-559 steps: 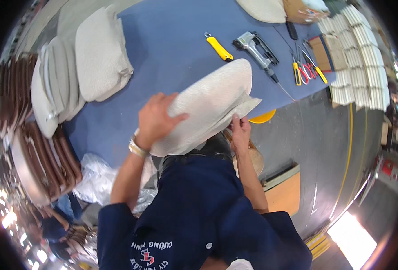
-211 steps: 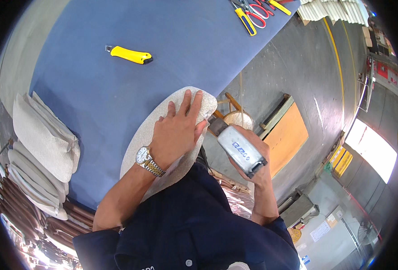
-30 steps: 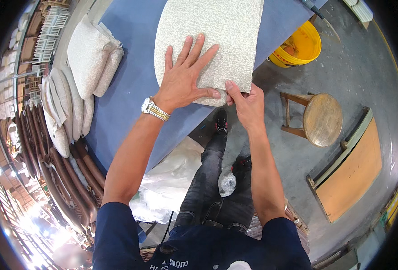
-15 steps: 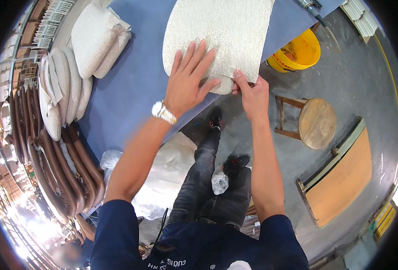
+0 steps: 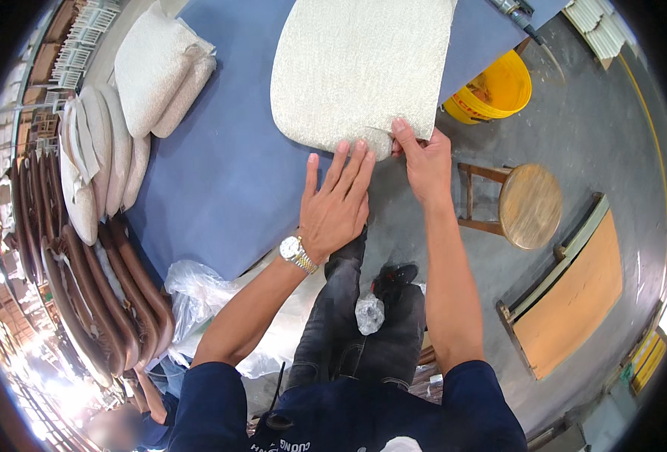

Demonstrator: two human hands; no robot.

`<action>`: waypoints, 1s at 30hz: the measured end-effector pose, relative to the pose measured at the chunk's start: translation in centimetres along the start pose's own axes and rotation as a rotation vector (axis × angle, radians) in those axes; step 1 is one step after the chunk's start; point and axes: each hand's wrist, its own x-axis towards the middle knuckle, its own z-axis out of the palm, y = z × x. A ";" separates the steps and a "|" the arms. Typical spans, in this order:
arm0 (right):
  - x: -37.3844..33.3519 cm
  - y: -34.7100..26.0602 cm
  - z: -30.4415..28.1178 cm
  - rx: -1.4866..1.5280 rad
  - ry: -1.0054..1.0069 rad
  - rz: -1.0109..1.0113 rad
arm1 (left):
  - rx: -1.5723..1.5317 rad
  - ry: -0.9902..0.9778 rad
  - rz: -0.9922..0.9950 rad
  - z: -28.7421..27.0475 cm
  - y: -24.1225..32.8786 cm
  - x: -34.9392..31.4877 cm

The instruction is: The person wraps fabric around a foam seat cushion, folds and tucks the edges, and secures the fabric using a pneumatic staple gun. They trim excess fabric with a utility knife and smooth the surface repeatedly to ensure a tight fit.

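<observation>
A cream textured fabric-covered seat pad (image 5: 360,68) lies on the blue-covered table (image 5: 220,181), its near right corner reaching the table's edge. My right hand (image 5: 424,162) pinches that corner, thumb on top and fingers curled beneath. A short dark slit or fold line shows in the fabric beside the thumb. My left hand (image 5: 337,196) is flat with fingers stretched out, the fingertips at the pad's near edge. It grips nothing. A wristwatch (image 5: 297,253) is on my left wrist.
Folded cream fabric (image 5: 160,71) and stacked cream pads (image 5: 107,151) lie left, near brown padded pieces (image 5: 115,301). A tool with a hose (image 5: 518,15) rests at the far right. Beyond the table stand a yellow bucket (image 5: 499,90) and wooden stool (image 5: 531,206). Another person's arm (image 5: 151,395) shows lower left.
My left hand has slid off the pad's top, toward me and slightly right, to its near edge. My right hand keeps its grip on the corner.
</observation>
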 end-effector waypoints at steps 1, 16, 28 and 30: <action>0.3 0.0 0.1 0.006 -0.005 -0.005 | 0.000 0.020 0.009 -0.3 -0.2 0.4; -0.1 -0.7 0.1 -0.049 -0.006 0.000 | 0.099 0.004 0.008 0.4 -0.7 1.6; 0.3 0.0 -1.5 -0.157 -0.062 0.047 | 0.262 0.102 0.139 1.4 -2.0 1.7; 0.4 -0.1 -1.6 -0.170 -0.071 0.058 | 0.286 0.095 0.174 0.7 -2.4 2.0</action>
